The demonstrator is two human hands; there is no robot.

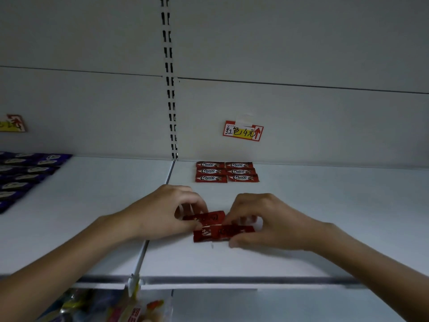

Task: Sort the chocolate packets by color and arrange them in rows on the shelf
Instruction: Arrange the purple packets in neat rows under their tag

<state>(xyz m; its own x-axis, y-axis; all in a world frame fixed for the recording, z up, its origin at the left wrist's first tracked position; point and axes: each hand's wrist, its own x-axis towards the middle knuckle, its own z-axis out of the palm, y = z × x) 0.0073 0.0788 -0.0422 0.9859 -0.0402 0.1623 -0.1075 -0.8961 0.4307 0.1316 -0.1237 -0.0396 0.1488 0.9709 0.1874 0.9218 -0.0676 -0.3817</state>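
Several red Choco packets [227,171] lie in two neat columns at the back of the white shelf [325,217], under a red price tag [243,130]. Nearer the front, a few loose red packets lie together on the shelf. My left hand [160,212] pinches one red packet [205,216] at its left end. My right hand [267,219] grips another red packet [229,232] lying just in front of it, thumb below and fingers above. Purple packets [25,173] lie in rows on the neighbouring shelf section at the left.
A slotted upright [170,89] divides the back wall and a thin divider [148,242] splits the shelf. Another tag [14,123] hangs at far left. Below the shelf's front rail [232,280], mixed packaged goods [130,307] show at the bottom left.
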